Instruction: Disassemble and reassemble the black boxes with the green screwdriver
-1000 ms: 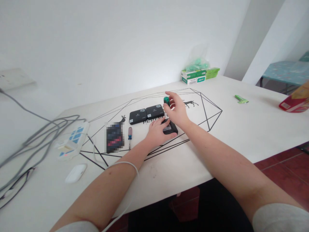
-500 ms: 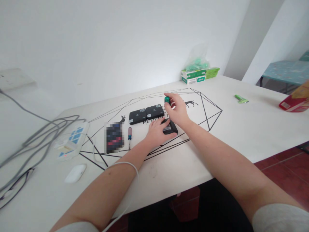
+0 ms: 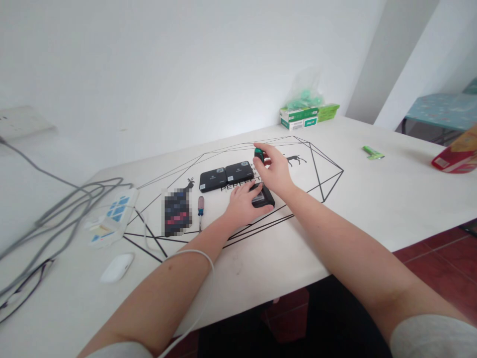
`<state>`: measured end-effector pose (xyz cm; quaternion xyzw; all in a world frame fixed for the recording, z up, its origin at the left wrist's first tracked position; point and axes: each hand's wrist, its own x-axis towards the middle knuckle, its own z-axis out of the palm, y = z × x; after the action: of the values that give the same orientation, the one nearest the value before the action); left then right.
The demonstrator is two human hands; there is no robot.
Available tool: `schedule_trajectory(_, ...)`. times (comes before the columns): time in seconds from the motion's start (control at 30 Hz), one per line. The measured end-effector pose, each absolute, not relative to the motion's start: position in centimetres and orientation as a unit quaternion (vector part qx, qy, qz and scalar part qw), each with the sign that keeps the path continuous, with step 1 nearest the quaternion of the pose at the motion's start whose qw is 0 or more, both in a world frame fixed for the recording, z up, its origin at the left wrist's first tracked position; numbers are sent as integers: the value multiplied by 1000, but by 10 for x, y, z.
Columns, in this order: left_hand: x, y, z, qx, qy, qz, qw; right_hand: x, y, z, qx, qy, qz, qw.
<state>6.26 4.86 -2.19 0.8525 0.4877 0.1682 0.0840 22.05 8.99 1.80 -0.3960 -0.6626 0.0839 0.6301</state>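
Note:
My left hand lies on a small black box on the white table, its fingers pressed around the box's near side. Above the box, my right hand pinches the green handle of a screwdriver that stands upright over it. Two more black boxes lie side by side just behind. A second screwdriver with a dark red handle lies to the left of my left hand.
A blurred dark object lies left of the red screwdriver. A power strip with grey cables and a white mouse sit at the left. Green-and-white cartons stand at the back, a green item and red packet at the right.
My right hand has turned slightly on the green screwdriver handle, its fingers shifting round it. The left hand and the boxes have stayed put.

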Motion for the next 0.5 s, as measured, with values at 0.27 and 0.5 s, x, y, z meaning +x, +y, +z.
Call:
schedule_trajectory(0.27, 63, 48, -21, 854, 488, 162, 79, 221, 86, 22, -397, -650, 89, 641)
schedule_trajectory(0.5, 66, 46, -17, 848, 493, 171, 93, 221, 85, 25, -397, -641, 98, 649)
